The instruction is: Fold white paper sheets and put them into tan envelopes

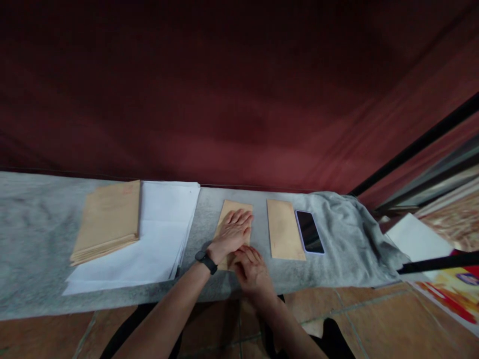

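A brown paper envelope (234,205) lies on the grey cloth in front of me, partly covered by both hands. My left hand (234,232), with a dark watch at its wrist, is open and rests flat across the envelope's middle. Close below it, my right hand (251,267) has its fingers bent and pressed together at the envelope's lower right edge, and its fingertips are partly hidden. To the right lies a second brown envelope (286,229), apart from both hands.
A phone (310,232) lies beside the second envelope. On the left, a stack of brown envelopes (108,214) sits on large white sheets (164,239). The grey cloth (348,239) covers a narrow bench along a dark red hanging fabric (239,124). Dark bars (419,152) stand at right.
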`<state>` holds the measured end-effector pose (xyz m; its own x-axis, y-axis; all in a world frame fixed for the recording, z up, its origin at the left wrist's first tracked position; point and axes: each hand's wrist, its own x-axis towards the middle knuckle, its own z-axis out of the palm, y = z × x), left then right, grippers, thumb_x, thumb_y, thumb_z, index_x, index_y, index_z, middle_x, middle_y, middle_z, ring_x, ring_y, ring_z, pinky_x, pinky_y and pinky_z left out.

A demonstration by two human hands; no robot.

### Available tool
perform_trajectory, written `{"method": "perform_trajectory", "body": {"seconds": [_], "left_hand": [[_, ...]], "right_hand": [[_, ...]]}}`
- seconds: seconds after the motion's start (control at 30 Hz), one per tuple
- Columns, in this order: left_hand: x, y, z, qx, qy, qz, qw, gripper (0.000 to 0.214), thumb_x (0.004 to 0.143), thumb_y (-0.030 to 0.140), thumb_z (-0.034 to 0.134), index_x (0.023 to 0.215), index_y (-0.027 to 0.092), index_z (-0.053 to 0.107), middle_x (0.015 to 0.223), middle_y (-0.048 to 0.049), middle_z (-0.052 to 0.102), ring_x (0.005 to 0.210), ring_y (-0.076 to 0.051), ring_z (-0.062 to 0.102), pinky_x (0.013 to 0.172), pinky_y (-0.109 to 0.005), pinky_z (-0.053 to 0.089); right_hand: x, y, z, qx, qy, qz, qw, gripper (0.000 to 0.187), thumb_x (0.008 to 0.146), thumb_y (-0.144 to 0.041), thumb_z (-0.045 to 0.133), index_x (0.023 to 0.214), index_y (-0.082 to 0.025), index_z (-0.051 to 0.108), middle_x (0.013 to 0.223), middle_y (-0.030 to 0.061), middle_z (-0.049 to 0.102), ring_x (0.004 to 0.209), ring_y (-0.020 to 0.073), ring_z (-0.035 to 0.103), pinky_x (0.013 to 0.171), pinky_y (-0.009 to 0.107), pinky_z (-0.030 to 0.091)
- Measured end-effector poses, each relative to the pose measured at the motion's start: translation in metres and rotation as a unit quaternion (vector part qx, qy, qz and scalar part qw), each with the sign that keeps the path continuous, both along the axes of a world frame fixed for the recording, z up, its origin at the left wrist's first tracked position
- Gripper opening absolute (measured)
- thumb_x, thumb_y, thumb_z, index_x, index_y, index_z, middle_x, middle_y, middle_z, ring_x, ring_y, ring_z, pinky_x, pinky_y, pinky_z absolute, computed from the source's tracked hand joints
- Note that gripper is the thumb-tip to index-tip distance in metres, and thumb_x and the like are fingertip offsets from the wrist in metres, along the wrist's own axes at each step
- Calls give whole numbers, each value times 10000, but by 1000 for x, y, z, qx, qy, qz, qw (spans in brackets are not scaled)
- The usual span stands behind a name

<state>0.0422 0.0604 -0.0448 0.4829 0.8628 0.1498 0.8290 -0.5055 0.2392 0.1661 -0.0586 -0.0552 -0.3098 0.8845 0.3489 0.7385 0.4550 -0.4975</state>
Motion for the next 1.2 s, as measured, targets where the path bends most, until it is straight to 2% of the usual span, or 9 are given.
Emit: {"method": "perform_trajectory", "body": {"seconds": [0.1,0.2,0.37,0.5,0.7,0.93,1.07,1.2], "left_hand": [[-10,-13,3,-7,11,-35,999,490,1054,353,264,1509,276,428,1601,19,404,1509,-192,279,1238,-454,181],[-19,-30,4,4,29,-65,997,488,1065,346,253,1512,252,423,1623,1,367,1521,-202,248,1237,-452,175],[-34,-58,0,37,48,-97,993,491,1069,399,278,1532,279,389,1634,-15,346,1519,-192,248,1243,-435,132],[-45,-73,0,43,38,-96,994,510,1068,441,280,1550,290,356,1634,-16,346,1524,-189,230,1248,-425,107],[-62,-80,4,26,40,-81,996,543,1055,494,319,1564,305,322,1644,-16,322,1531,-208,223,1247,-430,107],[-88,-78,0,30,54,-89,994,622,1016,584,377,1570,313,297,1643,-17,314,1528,-212,242,1238,-413,144],[-93,-83,1,44,62,-72,994,554,1037,489,407,1557,312,333,1641,-17,315,1527,-219,248,1239,-430,147],[-84,-94,7,70,72,-56,993,492,1049,352,387,1530,247,399,1625,-51,353,1528,-242,246,1246,-472,131]], "right_hand": [[4,1,1,-8,30,-36,999,302,834,-152,580,1134,-185,595,1193,127,626,1114,260,598,975,447,517],[10,3,1,-3,38,-66,997,346,815,-200,653,1148,-190,559,1230,143,574,1143,294,565,982,495,506],[22,6,0,-7,48,-57,997,421,798,-175,690,1186,-213,533,1295,135,524,1249,297,517,1049,502,476],[30,8,-3,-29,48,-38,998,499,786,-171,721,1242,-204,521,1331,137,504,1308,295,482,1088,496,458],[39,11,-6,-64,41,-51,996,598,731,-178,754,1285,-226,534,1396,122,469,1340,298,464,1123,496,437],[42,12,-3,-68,16,-59,996,598,723,-178,763,1285,-223,565,1402,129,482,1352,307,470,1136,488,435],[42,10,1,-51,22,-50,997,574,790,-193,706,1338,-215,537,1411,134,492,1357,297,473,1129,497,447],[27,1,10,-27,45,-45,998,518,964,-273,526,1467,-202,426,1460,157,486,1383,275,464,1135,505,443]]}}
